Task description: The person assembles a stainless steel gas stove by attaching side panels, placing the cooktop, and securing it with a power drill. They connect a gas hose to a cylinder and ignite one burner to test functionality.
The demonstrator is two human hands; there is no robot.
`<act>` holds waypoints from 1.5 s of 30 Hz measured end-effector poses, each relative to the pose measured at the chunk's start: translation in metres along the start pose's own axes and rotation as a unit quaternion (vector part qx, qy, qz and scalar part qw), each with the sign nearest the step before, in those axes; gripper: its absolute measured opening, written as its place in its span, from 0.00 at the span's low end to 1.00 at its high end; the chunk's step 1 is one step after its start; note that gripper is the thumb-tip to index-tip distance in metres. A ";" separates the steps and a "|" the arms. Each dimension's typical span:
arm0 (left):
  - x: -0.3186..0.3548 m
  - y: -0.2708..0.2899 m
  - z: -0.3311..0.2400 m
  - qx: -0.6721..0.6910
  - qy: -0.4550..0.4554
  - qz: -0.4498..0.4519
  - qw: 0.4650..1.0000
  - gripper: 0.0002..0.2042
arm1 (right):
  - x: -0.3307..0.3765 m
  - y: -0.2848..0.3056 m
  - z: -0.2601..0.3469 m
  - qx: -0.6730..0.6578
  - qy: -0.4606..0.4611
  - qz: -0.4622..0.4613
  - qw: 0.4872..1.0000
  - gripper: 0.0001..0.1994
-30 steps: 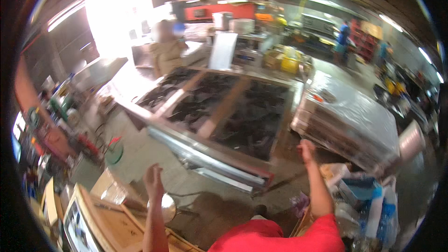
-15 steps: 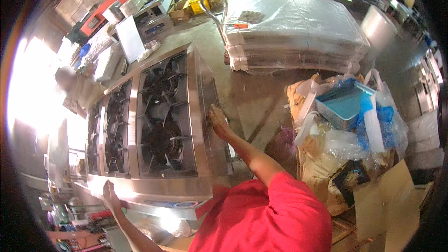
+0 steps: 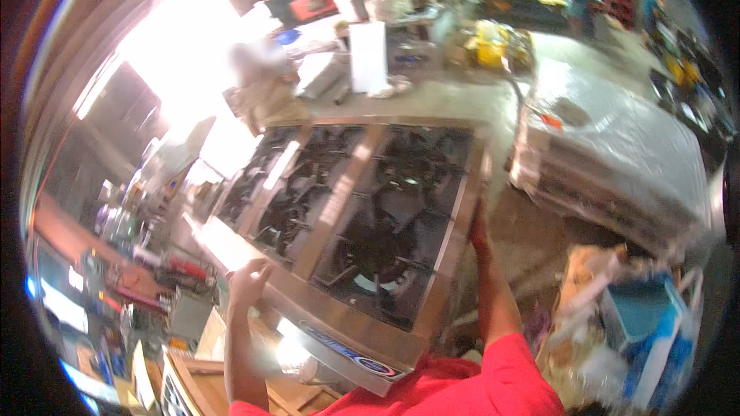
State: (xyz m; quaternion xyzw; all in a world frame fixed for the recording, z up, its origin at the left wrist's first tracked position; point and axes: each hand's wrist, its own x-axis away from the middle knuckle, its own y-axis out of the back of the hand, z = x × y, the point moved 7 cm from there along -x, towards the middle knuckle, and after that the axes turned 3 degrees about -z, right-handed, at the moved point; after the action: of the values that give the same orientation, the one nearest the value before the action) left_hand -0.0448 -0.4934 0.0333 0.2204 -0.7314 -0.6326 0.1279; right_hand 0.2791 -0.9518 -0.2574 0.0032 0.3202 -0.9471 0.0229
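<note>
A wide stainless-steel gas range (image 3: 443, 277) with several black burner grates (image 3: 385, 262) fills the middle of the view. Its front panel faces me and carries a blue oval badge. My left hand (image 3: 248, 281) is at the front edge of the top, its fingers bent over the rim. Against the range's right side rests my right hand (image 3: 479, 223); shadow and blur hide most of its fingers. Beyond the far left end, a person in tan clothing (image 3: 266, 100) stands close to the range, blurred.
A plastic-wrapped stack (image 3: 609, 123) with a bent metal handle (image 3: 515, 84) stands to the right. Nearer lies a heap of packaging with a blue tray (image 3: 640, 308). Wooden frames (image 3: 193, 370) are at the lower left. A white panel (image 3: 368, 57) leans at the back; other people work far right.
The view has swung left, so range and surroundings appear shifted right and turned clockwise. Both hands stay at the range; the left fingers, straighter before, are now bent at the front edge.
</note>
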 end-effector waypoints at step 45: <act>-0.032 -0.024 0.051 0.296 -0.016 -0.065 0.953 0.24 | -0.003 0.027 0.028 0.167 -0.073 0.041 0.982 0.35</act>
State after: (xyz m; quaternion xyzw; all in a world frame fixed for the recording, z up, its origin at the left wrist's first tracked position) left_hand -0.0370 -0.4358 0.0041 0.2852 -0.8716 -0.3987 0.0034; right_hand 0.2838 -0.9900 -0.2514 -0.0489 0.1548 -0.9831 0.0844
